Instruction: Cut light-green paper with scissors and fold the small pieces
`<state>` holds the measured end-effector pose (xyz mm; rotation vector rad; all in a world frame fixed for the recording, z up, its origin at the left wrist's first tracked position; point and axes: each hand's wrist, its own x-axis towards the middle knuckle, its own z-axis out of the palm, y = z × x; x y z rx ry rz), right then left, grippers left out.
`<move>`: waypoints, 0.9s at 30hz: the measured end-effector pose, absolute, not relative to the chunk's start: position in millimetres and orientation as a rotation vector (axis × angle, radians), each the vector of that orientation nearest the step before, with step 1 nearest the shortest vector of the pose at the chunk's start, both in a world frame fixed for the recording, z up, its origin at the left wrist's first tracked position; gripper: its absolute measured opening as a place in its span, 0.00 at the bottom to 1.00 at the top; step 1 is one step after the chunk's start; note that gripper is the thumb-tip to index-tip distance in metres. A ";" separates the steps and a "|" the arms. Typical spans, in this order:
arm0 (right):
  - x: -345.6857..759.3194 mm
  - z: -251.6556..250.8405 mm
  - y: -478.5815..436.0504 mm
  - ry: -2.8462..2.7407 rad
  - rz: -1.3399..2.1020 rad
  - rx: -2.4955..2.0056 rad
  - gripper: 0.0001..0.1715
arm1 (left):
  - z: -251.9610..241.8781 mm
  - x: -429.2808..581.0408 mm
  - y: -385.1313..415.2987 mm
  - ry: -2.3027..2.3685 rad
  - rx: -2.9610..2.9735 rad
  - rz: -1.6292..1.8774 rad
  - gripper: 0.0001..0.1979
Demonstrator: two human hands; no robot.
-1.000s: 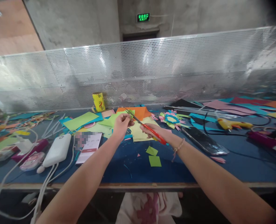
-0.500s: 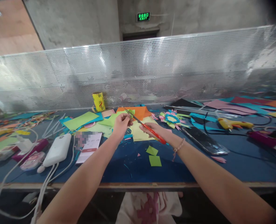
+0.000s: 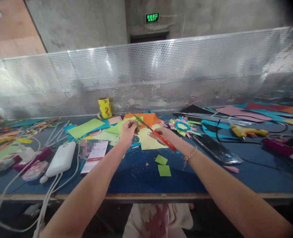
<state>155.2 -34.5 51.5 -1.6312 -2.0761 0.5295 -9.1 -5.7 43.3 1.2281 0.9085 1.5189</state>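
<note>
Red-handled scissors (image 3: 166,142) are in my right hand (image 3: 158,134), its fingers closed round the handles. Their narrow blades point up and left, passing by the fingertips of my left hand (image 3: 128,131). That hand is pinched on a piece of light green paper (image 3: 138,119), partly hidden by the fingers and blades. Beneath my hands lie a pale yellow sheet (image 3: 150,142) and an orange sheet (image 3: 154,119). Two small green paper squares (image 3: 164,171) rest on the blue table nearer me. To the right of my right hand sits a layered paper flower (image 3: 182,124).
A perforated metal screen (image 3: 146,76) runs along the table's back, with a yellow packet (image 3: 104,108) before it. On the left are a white power bank (image 3: 61,159) with cables and a lit phone (image 3: 95,158). On the right are a dark phone (image 3: 217,150) and a yellow glue gun (image 3: 245,131).
My hands and the scissors have shifted only slightly. The scissors stay in my right hand and the green paper in my left.
</note>
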 end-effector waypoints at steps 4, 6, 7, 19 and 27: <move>161.0 47.0 -36.2 -2.079 0.642 -1.457 0.26 | 45.1 -9.2 -7.2 0.900 1.199 1.543 0.08; 162.2 45.4 -37.1 -2.083 0.688 -1.407 0.26 | 45.0 -9.3 -6.7 0.878 1.186 1.545 0.09; 162.2 44.7 -37.1 -2.084 0.700 -1.400 0.26 | 44.7 -9.4 -6.2 0.867 1.186 1.544 0.09; 153.6 46.5 -38.9 -2.110 0.689 -1.448 0.28 | 43.2 -7.3 -6.0 0.858 1.209 1.515 0.07; 150.6 47.2 -40.8 -2.093 0.706 -1.450 0.28 | 43.5 -6.3 -6.4 0.838 1.170 1.496 0.07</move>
